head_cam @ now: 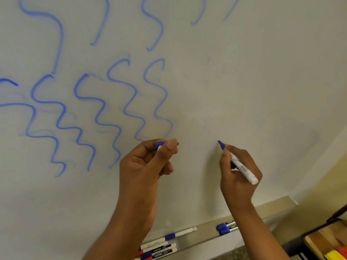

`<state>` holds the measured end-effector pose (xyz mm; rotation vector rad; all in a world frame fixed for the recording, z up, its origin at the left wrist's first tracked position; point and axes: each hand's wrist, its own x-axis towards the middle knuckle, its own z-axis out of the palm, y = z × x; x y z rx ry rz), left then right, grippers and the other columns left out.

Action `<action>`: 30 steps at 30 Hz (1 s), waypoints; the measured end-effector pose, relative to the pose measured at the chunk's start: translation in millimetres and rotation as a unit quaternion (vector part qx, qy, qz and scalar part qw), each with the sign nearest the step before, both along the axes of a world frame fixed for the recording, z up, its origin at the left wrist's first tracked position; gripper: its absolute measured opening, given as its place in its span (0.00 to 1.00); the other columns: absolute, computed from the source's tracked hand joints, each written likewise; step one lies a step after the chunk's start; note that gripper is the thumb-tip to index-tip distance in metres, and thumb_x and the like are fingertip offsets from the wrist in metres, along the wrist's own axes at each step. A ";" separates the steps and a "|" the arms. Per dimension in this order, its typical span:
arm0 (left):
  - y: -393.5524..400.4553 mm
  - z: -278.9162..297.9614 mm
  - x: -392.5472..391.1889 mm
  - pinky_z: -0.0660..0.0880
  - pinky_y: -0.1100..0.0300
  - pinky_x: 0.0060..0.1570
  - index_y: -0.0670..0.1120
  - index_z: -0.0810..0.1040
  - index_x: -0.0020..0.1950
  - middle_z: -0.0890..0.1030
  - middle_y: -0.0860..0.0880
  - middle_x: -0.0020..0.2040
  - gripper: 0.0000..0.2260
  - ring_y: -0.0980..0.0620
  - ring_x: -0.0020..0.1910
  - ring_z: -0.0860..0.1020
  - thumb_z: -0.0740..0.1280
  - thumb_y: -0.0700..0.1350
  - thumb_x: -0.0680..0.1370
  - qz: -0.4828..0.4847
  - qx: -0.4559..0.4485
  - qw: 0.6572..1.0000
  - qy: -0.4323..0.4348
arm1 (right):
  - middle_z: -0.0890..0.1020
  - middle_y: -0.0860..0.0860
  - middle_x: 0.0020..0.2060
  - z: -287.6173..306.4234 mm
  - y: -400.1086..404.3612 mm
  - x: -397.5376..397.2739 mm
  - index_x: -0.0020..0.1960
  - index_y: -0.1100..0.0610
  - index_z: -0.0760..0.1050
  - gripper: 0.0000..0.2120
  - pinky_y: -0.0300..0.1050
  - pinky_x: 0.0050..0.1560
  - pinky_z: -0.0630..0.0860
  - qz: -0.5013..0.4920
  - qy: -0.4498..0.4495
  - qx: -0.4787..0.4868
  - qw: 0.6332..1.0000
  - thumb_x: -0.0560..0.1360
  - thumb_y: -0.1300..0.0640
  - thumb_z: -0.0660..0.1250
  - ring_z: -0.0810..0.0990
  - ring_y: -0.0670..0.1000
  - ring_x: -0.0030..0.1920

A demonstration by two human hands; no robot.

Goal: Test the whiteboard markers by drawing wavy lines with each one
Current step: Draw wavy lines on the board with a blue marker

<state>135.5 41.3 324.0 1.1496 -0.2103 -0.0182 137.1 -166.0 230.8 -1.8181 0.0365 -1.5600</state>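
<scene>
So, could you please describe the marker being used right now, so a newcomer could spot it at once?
Start at the whiteboard and drop to its blank area right of the blue wavy lines. There the right hand grips a white-barrelled blue marker. Unlike the markers in the tray, it is uncapped, tip at the board.

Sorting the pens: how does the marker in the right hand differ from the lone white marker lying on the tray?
The blue-tipped white marker in the right hand is uncapped, tip raised at the whiteboard; the lone blue-capped white marker on the tray is capped and lying flat, untouched. Both have white barrels and blue ends.
</scene>
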 end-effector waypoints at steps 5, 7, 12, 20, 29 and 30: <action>-5.5 1.0 -3.2 0.76 0.59 0.40 0.50 0.87 0.43 0.86 0.46 0.43 0.11 0.51 0.33 0.75 0.76 0.54 0.65 -0.010 0.001 1.000 0.000 | 0.84 0.51 0.46 40.3 19.2 10.0 0.51 0.67 0.84 0.05 0.36 0.50 0.77 0.047 -0.022 -0.136 0.989 0.80 0.66 0.69 0.83 0.44 0.45; -5.2 2.3 -4.4 0.76 0.59 0.40 0.49 0.87 0.42 0.85 0.47 0.42 0.11 0.52 0.33 0.75 0.76 0.54 0.65 -0.011 -0.003 1.000 0.000 | 0.84 0.51 0.45 62.7 11.9 19.1 0.51 0.64 0.84 0.06 0.45 0.46 0.80 0.012 -0.066 -0.052 0.996 0.82 0.65 0.68 0.84 0.46 0.44; -4.1 3.1 -7.6 0.76 0.58 0.41 0.50 0.87 0.42 0.85 0.47 0.42 0.11 0.51 0.33 0.74 0.76 0.54 0.65 -0.014 -0.003 1.000 0.003 | 0.86 0.54 0.45 118.6 12.6 24.4 0.54 0.64 0.84 0.05 0.49 0.42 0.80 0.040 -0.087 -0.068 0.993 0.82 0.64 0.70 0.85 0.51 0.43; -2.1 4.0 -4.3 0.76 0.59 0.40 0.49 0.87 0.42 0.85 0.46 0.42 0.11 0.51 0.33 0.74 0.76 0.54 0.66 -0.004 -0.004 1.000 0.001 | 0.86 0.56 0.46 161.7 -12.0 33.6 0.52 0.63 0.83 0.05 0.55 0.43 0.80 0.025 -0.157 0.015 0.987 0.82 0.63 0.68 0.86 0.55 0.45; -6.3 -0.1 0.3 0.77 0.58 0.41 0.50 0.87 0.42 0.86 0.46 0.43 0.10 0.51 0.34 0.75 0.76 0.54 0.66 -0.008 0.005 1.000 0.006 | 0.86 0.56 0.45 77.1 -14.9 19.9 0.51 0.63 0.83 0.05 0.50 0.47 0.81 -0.007 -0.094 0.064 0.993 0.82 0.65 0.68 0.85 0.50 0.45; -8.0 -0.8 0.7 0.77 0.59 0.41 0.50 0.87 0.42 0.86 0.47 0.43 0.10 0.51 0.34 0.75 0.76 0.54 0.66 -0.012 0.006 1.000 0.007 | 0.85 0.54 0.45 68.0 -10.5 16.2 0.51 0.64 0.83 0.05 0.46 0.48 0.80 -0.007 -0.067 0.015 0.998 0.82 0.66 0.68 0.84 0.46 0.46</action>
